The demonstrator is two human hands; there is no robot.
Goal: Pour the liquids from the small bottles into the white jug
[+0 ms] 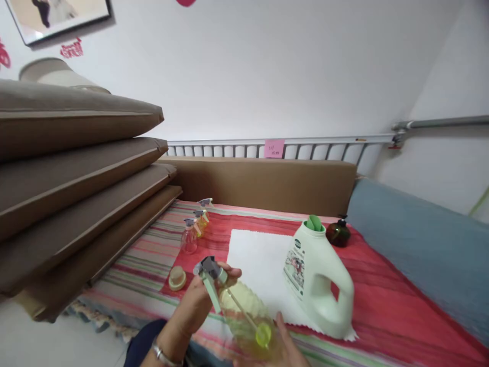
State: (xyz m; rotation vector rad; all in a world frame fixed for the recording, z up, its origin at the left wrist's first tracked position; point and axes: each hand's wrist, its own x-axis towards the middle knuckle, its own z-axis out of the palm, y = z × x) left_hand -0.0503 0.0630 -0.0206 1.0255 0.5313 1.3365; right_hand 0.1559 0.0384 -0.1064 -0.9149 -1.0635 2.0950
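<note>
A clear spray bottle [239, 311] is held tilted at the front of the striped cloth, with a little yellow-green liquid at its base. My left hand [200, 295] is closed around its grey and pale green trigger head. My right hand [288, 346], partly cut off by the lower edge, grips the bottle near its base. To the right, a pale green detergent jug [324, 285] stands uncapped on a white scalloped sheet [254, 255], its green pouring spout showing. A round cream cap [177, 278] lies left of my left hand.
Several spray bottles [189, 238] stand in a row at the back left. A dark brown pump bottle [338, 233] is behind the jug. Stacked brown cushions [87, 193] rise on the left; a blue padded piece [416, 250] borders the right. Behind runs a brown backrest [263, 183].
</note>
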